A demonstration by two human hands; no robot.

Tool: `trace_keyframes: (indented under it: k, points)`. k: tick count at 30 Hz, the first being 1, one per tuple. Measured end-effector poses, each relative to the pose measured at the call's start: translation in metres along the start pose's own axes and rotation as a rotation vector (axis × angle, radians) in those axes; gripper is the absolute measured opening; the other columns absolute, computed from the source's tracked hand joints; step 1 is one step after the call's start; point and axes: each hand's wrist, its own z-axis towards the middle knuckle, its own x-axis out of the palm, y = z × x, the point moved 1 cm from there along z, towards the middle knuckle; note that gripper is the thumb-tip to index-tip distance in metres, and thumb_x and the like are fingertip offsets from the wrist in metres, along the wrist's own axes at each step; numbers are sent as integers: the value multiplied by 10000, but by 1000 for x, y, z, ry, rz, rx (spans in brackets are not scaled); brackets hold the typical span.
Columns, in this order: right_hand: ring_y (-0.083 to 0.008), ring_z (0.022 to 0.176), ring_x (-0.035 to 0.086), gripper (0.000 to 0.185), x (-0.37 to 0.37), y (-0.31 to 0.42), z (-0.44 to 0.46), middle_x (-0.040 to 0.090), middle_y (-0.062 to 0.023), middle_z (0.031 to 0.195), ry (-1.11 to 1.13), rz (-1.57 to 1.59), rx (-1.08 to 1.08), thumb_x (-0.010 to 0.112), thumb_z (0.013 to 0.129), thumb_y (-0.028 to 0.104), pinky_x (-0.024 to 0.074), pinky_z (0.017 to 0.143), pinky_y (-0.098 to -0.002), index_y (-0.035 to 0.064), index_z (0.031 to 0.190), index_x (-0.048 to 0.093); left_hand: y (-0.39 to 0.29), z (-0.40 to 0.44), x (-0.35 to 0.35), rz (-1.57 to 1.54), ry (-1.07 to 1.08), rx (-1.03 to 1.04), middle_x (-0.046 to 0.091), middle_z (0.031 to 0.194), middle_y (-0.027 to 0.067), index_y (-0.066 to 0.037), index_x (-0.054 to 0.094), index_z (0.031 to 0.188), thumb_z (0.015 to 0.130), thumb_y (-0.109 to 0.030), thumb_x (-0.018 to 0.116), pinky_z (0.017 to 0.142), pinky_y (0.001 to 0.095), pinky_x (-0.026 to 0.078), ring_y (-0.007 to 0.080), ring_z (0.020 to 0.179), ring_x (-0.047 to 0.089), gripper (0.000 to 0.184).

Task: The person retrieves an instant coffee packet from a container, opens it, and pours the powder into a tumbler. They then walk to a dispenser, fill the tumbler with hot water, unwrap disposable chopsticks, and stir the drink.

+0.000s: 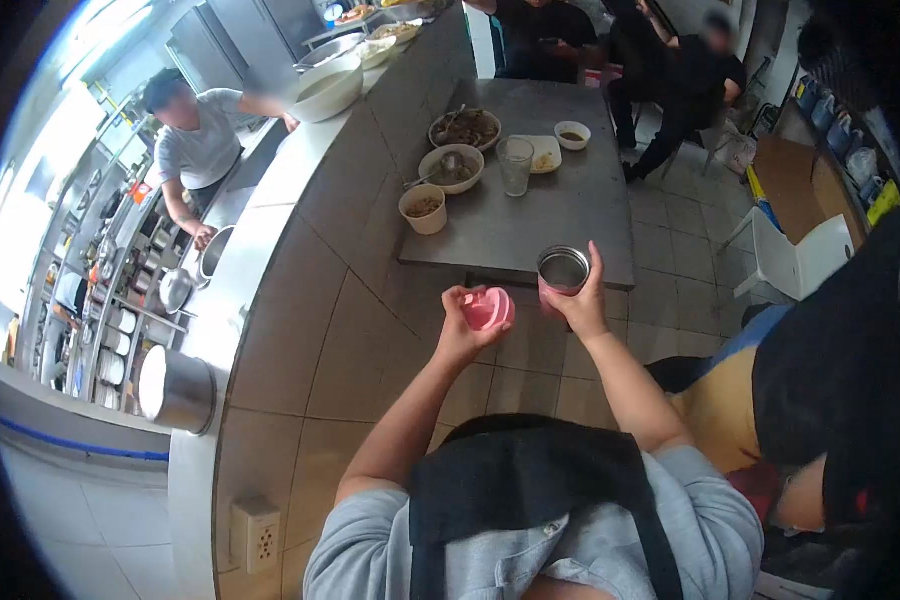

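Observation:
In my left hand (462, 335) is a pink lid (486, 310), with my fingers wrapped around its side and its hollow facing up. My right hand (582, 305) grips a pink tumbler (550, 293), its shiny steel mouth (565, 268) uncovered and tilted toward me. The lid and the tumbler are apart, side by side, near the front edge of a steel table (560, 230). What the tumbler holds inside cannot be made out.
On the table stand a white tub of food (423, 210), bowls of food (452, 169), a clear glass (515, 167) and a small bowl (572, 135). A tiled counter wall (310, 290) runs along the left, with a worker (205, 140) behind it. A white chair (795, 250) is at right; people sit beyond.

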Motion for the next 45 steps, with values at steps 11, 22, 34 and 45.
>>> trace_keyframes:
  k: [11,22,34,45]
  points:
    - [-344,1295,446,1086,33,-32,23,416,-209,1390,226,-17,93,880,665,153,378,1083,-436,81,1494,182,79,128,-3,336,-87,93,427,1361,212,0,188,1450,599,-165,924,1081,387,382,312,1276,453,1137]
    - [-326,1265,499,1059,75,-55,100,483,-198,1349,139,16,147,855,675,79,416,1054,-417,78,1488,177,115,209,-18,307,105,-11,378,1435,198,-59,262,1462,646,-260,910,1085,442,399,333,1326,415,1061]
    - [-378,1317,417,1023,89,-77,107,376,-220,1423,182,-108,155,858,691,113,371,1087,-455,86,1477,204,127,220,-24,730,223,286,247,1532,245,-103,376,1445,755,-269,800,1114,544,316,478,1395,262,827]
    - [-404,1363,346,1119,88,-74,103,282,-237,1475,200,-223,172,871,696,179,342,1118,-463,74,1499,99,112,222,-15,1182,366,100,198,1558,224,-206,301,1509,836,-546,654,1081,712,160,455,1430,196,833]
